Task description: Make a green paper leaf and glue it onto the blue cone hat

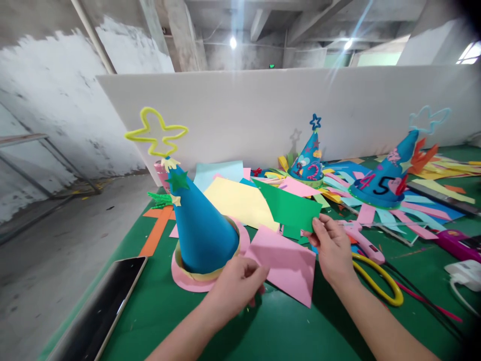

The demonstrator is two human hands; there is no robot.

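Note:
My right hand [333, 248] pinches the right end of a green sheet of paper [289, 205] between thumb and fingers, above the paper pile. My left hand [237, 281] is closed, thumb against curled fingers, over the left edge of a pink paper sheet [287, 265]; whether it grips anything is hidden. Just left of that hand stands a blue paper cone hat [205, 225] with a pink brim [184, 281]. It bears a green star [178, 180] and a yellow bent pipe-cleaner shape [156, 128] on its tip.
A phone [101, 306] lies at the table's left edge. Yellow-handled scissors [379, 281], a pink glue gun [364, 240] and a white plug [464, 273] are to the right. Two decorated blue hats [308, 158] stand behind among paper strips, before a white panel [233, 115].

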